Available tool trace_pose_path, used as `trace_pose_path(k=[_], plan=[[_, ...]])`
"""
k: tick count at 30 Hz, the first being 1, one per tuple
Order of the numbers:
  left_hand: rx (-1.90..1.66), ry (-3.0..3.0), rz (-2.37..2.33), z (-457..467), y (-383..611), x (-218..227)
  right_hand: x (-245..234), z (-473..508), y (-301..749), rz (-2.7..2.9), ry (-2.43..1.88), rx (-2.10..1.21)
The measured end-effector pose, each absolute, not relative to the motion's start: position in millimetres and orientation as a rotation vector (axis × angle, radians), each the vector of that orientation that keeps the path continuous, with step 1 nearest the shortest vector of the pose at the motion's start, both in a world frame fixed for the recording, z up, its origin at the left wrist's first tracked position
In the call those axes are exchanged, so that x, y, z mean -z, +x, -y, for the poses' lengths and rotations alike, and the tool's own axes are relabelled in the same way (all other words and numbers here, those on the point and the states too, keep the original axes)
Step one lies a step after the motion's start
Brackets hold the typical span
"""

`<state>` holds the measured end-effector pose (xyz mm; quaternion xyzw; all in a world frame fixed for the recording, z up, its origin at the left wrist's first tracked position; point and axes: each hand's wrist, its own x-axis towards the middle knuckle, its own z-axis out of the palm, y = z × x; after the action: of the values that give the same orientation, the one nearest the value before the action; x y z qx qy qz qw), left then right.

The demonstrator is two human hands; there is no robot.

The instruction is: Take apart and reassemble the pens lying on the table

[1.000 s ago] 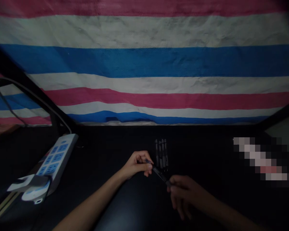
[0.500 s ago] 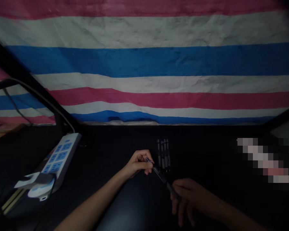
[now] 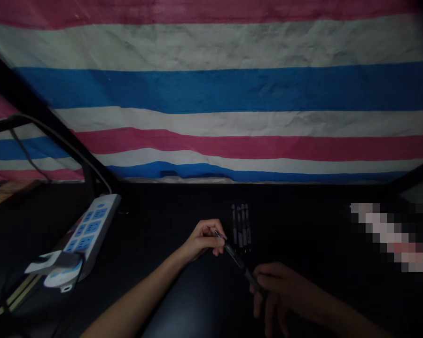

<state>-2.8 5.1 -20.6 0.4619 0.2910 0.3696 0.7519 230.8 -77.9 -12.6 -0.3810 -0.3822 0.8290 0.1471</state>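
Observation:
A dark pen point(image 3: 235, 257) slants between my two hands over the black table. Its upper left end is pinched between thumb and fingers of my left hand point(image 3: 206, 239), with a thin tip poking out past the thumb. My right hand point(image 3: 273, 284) grips the lower right end between thumb and forefinger, while its other fingers hang down loosely. Just beyond the held pen, several similar pens point(image 3: 241, 227) lie side by side in a row, pointing away from me. The dim light hides fine detail on all of them.
On the left, a white power strip point(image 3: 97, 225) with blue sockets holds a plugged-in adapter point(image 3: 58, 263) and cables. A striped sheet point(image 3: 232, 89) hangs behind the black table point(image 3: 183, 300). At the right lies a pixelated patch. Dark frame bars slant at both sides.
Both hands keep their hold on the pen, almost unmoved. The whole scene has shifted slightly to the right in view.

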Motion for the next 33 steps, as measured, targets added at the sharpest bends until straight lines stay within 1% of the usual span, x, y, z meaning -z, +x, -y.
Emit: trace_pose_path(k=[4, 6, 8, 11, 14, 19, 21, 25, 33], plan=[[-0.810, 1.004, -0.638, -5.4, -2.6, 20.3, 11.1, 77.5, 231.6, 1.115, -1.068, -2.365], [-0.813, 0.999, -0.641, -5.1, -2.5, 19.9, 11.4, 77.7, 232.4, 1.093, -1.056, -2.408], [-0.815, 0.997, -0.645, -4.5, -2.0, 19.4, 13.0, 78.4, 233.0, 1.099, -1.068, -2.443], [-0.843, 0.989, -0.659, -3.8, -1.2, 18.7, 15.9, 80.0, 233.4, 1.168, -1.117, -2.410], [-0.950, 0.956, -0.686, -5.4, -1.6, 18.2, 15.2, 80.7, 233.0, 1.206, -1.145, -2.385], [-1.240, 0.854, -0.714, -13.3, -7.5, 18.7, 6.4, 80.2, 230.7, 1.236, -1.155, -2.385], [-1.288, 0.830, -0.719, -15.5, -9.4, 19.2, 4.3, 80.0, 230.3, 1.250, -1.160, -2.380], [-1.285, 0.810, -0.719, -14.2, -7.4, 19.4, 3.4, 79.7, 230.7, 1.276, -1.159, -2.373], [-1.163, 0.819, -0.725, -3.1, 0.2, 15.5, 5.9, 78.7, 230.4, 1.213, -1.178, -2.362]])
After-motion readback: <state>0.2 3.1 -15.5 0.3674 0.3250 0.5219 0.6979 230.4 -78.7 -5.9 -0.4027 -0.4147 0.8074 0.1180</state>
